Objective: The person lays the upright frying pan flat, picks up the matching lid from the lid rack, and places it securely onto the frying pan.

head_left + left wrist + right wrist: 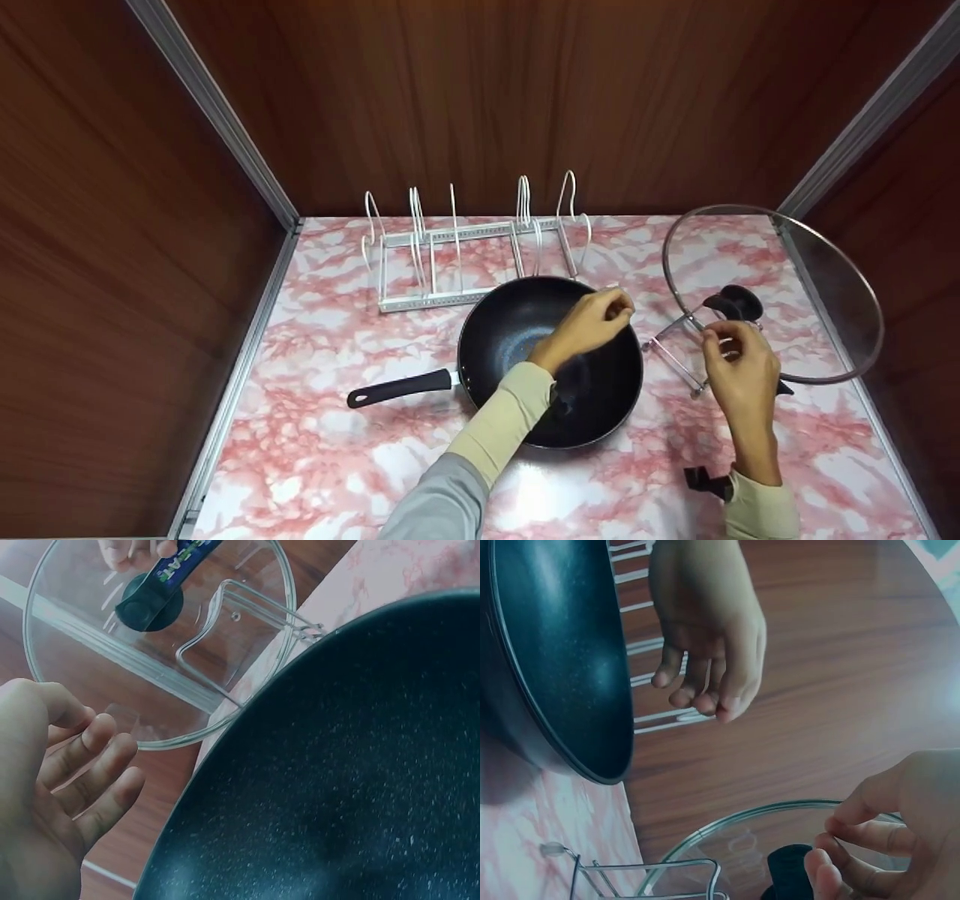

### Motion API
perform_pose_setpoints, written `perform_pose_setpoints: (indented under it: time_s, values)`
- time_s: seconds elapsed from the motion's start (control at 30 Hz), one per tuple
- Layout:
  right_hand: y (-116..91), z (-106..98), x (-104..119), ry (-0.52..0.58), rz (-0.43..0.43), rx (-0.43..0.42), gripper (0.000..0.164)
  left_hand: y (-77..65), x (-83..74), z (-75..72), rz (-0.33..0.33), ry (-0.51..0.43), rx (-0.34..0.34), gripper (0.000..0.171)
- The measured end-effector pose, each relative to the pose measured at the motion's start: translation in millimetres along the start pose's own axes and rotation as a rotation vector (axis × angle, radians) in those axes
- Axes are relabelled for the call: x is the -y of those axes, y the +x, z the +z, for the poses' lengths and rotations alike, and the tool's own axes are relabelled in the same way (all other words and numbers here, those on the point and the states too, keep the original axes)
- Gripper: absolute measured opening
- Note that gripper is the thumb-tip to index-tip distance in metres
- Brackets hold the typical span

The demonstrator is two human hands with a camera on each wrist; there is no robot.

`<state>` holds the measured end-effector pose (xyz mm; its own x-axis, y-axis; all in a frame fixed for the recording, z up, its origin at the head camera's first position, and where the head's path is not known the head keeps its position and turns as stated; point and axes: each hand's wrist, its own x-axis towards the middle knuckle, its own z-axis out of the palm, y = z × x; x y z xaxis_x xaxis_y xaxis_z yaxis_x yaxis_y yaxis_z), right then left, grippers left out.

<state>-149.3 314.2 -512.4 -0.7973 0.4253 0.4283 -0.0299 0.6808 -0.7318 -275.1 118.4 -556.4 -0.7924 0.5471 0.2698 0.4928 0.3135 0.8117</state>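
Observation:
My left hand (592,322) is above the black wok (517,330), its thumb and index fingertips together at a small clear piece (124,718). The other left fingers are loosely bent. My right hand (742,367) is in front of the glass lid (832,300), fingers loosely curled, thumb and index close together, nothing visible between them. The lid leans upright in a wire stand (675,364) to the right of the wok. Its black handle (150,604) carries a printed blue label. The wok lies with its long handle (401,388) pointing left.
Behind the wok stands a white wire rack (427,301) with several upright loops, on a pink and white marbled tabletop (322,465). Brown wood-grain panels (480,97) with metal edge strips close in the back and both sides.

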Motion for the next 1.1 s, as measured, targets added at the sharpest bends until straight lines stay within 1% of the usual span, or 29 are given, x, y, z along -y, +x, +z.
perform_pose_setpoints:
  time_s: [0.17, 0.37, 0.67, 0.9, 1.1]
  values:
    - [5, -1, -4, -0.002, -0.035, -0.043, 0.010, 6.7, -3.8, 9.5, -0.008, -0.026, 0.009, 0.011]
    - [8, -3, -5, -0.025, -0.044, -0.065, 0.010, 13.8, -7.8, 19.8, -0.005, -0.041, 0.024, 0.013]
    - [8, -5, -8, -0.057, -0.058, -0.088, 0.011, 23.7, -12.7, 33.4, -0.008, 0.008, 0.063, 0.017]
    - [11, -9, -10, -0.060, -0.063, -0.105, 0.012, 31.3, -15.6, 40.7, -0.004, 0.052, 0.072, 0.015]
    - [13, -11, -10, -0.071, -0.047, -0.094, 0.015, 36.2, -15.5, 44.9, 0.002, 0.074, 0.076, 0.017]
